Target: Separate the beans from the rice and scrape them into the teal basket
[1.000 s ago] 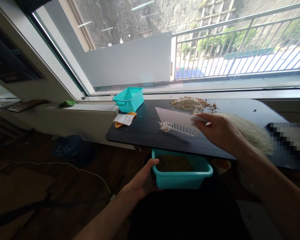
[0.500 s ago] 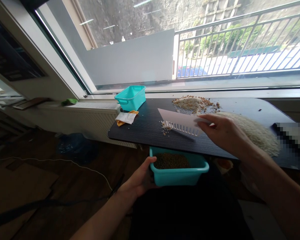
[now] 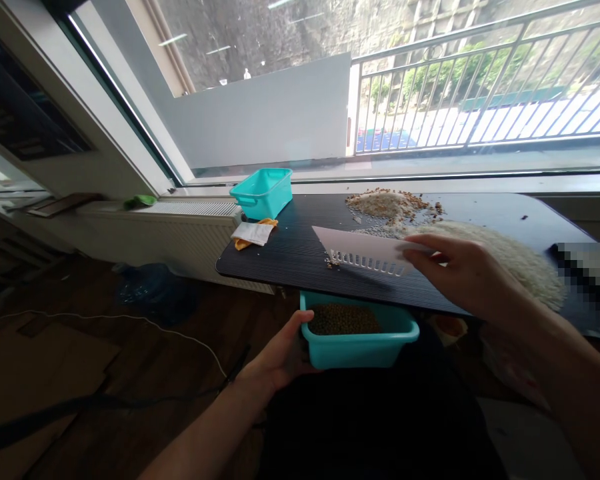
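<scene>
My left hand (image 3: 287, 347) grips the left end of a turquoise plastic basin (image 3: 363, 350), thumb over its rim, just below the table's front edge. Greenish-brown beans or grains (image 3: 345, 319) lie inside it. Between the thumb and fingers of my right hand (image 3: 450, 263) is a thin white card with a row of slots along its lower edge (image 3: 360, 245), tilted over the dark table (image 3: 280, 260). A few small grains (image 3: 332, 264) lie by the card's left lower end. A mixed pile of white and brown grains (image 3: 387, 203) sits behind the card.
A large heap of white rice (image 3: 510, 260) spreads to the right, partly behind my right hand. A second turquoise basin (image 3: 267, 193) stands at the back left, with a folded white and orange packet (image 3: 253, 233) before it. A window runs behind the table.
The slotted card has shifted slightly down and nearer to me, and fewer loose grains show at its left end. My left hand still holds the basin in about the same place.
</scene>
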The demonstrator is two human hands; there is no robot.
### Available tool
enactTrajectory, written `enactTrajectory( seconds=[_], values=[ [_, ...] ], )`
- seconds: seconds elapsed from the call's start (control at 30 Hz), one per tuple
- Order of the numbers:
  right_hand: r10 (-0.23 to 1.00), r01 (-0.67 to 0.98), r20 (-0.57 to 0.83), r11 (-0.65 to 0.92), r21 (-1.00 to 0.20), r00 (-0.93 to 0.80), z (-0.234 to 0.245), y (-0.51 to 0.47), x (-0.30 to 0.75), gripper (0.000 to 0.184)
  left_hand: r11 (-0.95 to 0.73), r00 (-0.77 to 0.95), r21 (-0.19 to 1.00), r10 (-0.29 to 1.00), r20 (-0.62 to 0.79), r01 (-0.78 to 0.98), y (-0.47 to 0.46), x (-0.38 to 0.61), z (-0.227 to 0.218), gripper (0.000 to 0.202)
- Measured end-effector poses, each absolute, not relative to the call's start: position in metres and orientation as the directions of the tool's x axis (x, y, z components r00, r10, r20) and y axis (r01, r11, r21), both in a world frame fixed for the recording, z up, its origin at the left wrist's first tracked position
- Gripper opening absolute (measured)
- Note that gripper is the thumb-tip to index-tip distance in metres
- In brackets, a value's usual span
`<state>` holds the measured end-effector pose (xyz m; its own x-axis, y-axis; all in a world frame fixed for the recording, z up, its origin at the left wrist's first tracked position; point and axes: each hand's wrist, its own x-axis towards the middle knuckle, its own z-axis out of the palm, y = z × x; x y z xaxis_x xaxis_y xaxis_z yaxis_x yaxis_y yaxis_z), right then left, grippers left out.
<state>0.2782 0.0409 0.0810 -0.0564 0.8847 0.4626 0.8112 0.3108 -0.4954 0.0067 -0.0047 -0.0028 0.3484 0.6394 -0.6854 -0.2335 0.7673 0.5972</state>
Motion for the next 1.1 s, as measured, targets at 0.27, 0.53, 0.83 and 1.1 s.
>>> enactTrajectory(
  seconds=[0.27, 0.53, 0.83, 1.1],
  values=[
    [0.876, 0.784, 0.478, 0.344, -0.517, -0.069, 0.085, 0.038, 0.273, 0.028, 0.772, 0.362, 0.596, 0.632, -0.685, -0.221, -0.004, 0.006, -0.003, 0.050],
    [0.888, 0.785, 0.446, 0.355, -0.509, -0.112, 0.086, 0.027, 0.276, 0.025, 0.769, 0.357, 0.601, 0.636, -0.685, -0.218, -0.005, 0.006, 0.000, 0.049],
    [0.874, 0.817, 0.469, 0.360, -0.450, -0.127, 0.085, 0.043, 0.273, 0.029, 0.776, 0.345, 0.593, 0.629, -0.697, -0.216, -0.004, 0.008, -0.002, 0.048],
    [0.875, 0.802, 0.471, 0.361, -0.477, -0.114, 0.093, 0.025, 0.275, 0.028, 0.769, 0.332, 0.602, 0.638, -0.695, -0.216, -0.005, 0.008, 0.000, 0.049]
  ],
)
